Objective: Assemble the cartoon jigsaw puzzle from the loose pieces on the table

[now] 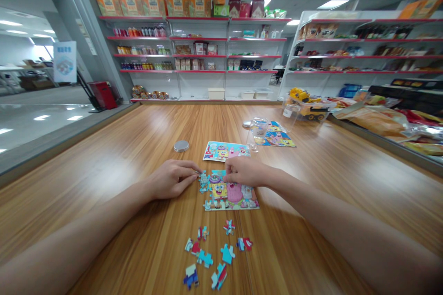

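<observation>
A partly joined cartoon jigsaw puzzle (234, 197) lies flat on the wooden table, with gaps along its left side and top. My left hand (173, 179) rests at its left edge, index finger and thumb stretched out with a gap between them, fingertips touching the blue-green pieces there. Over the puzzle's upper middle, my right hand (244, 171) is closed in a pinch; whatever its fingertips hold is hidden. Just behind the puzzle lies a printed picture card (217, 151), partly covered by my right hand. Several loose puzzle pieces (227, 253) are scattered nearer to me.
A round metal lid (181, 146) lies at back left. Farther right stand a clear jar (260, 127), another puzzle picture (277, 139) and a clear bin (313, 110) holding a yellow toy truck. Packaged goods (387, 122) lie beyond the right edge; stocked shelves (199, 56) stand behind.
</observation>
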### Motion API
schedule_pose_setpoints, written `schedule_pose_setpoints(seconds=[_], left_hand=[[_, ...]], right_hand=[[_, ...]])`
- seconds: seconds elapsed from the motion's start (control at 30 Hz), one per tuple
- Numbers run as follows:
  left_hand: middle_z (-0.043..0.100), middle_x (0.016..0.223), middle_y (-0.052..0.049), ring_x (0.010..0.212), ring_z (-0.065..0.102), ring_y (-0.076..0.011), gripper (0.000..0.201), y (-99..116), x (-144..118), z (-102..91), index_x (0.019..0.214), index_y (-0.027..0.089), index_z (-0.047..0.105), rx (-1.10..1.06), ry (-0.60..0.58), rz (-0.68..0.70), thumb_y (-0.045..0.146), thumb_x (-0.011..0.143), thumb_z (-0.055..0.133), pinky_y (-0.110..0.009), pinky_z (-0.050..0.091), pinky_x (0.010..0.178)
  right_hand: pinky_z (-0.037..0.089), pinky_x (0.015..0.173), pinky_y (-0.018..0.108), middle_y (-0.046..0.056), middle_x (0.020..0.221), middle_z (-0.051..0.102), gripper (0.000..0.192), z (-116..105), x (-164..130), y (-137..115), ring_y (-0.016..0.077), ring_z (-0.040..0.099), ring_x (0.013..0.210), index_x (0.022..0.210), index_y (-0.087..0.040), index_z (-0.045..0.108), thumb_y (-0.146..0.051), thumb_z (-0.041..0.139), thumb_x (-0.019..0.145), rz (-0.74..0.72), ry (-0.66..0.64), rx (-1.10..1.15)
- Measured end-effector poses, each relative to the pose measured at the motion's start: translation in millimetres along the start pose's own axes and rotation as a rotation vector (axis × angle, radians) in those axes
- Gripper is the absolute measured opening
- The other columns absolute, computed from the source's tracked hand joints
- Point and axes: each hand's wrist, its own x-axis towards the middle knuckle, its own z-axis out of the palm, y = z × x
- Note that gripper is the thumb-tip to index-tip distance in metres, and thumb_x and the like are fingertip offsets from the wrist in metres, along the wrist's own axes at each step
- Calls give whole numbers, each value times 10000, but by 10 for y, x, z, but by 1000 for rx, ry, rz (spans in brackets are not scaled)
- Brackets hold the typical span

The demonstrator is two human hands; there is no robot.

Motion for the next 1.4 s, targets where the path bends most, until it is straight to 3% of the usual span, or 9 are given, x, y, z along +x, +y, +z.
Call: schedule_pose_setpoints(seconds=[0.17,0.4,0.7,1.4], left_hand=[[655,976,-87,807,639,-152,251,-21,-9,-2,856,156,721,-3,24,-38,197,925,483,-276,511,770],[663,950,-90,874,620,-166,231,-75,-5,23,919,138,694,-92,160,-99,187,936,469,-275,500,787],[627,1018,-79,907,607,-156,217,-143,-50,84,984,157,686,-47,68,-42,166,928,476,-277,483,809],[618,1060,-75,887,624,-154,255,-98,-40,59,1017,173,703,-20,30,-47,165,916,469,-280,488,827]], right_hand=[[314,521,232,41,776,675,216,-2,0,6,150,576,665,836,-166,639,-379,650,809,-14,1,4],[309,514,229,39,773,679,205,-8,-3,1,155,584,669,837,-169,642,-372,648,808,-20,5,0],[318,524,226,43,791,684,212,-9,-10,-8,159,588,684,845,-165,651,-373,649,809,-13,-1,-9],[310,523,224,37,783,674,222,5,-3,3,149,578,677,850,-166,636,-385,651,812,-7,6,-10]])
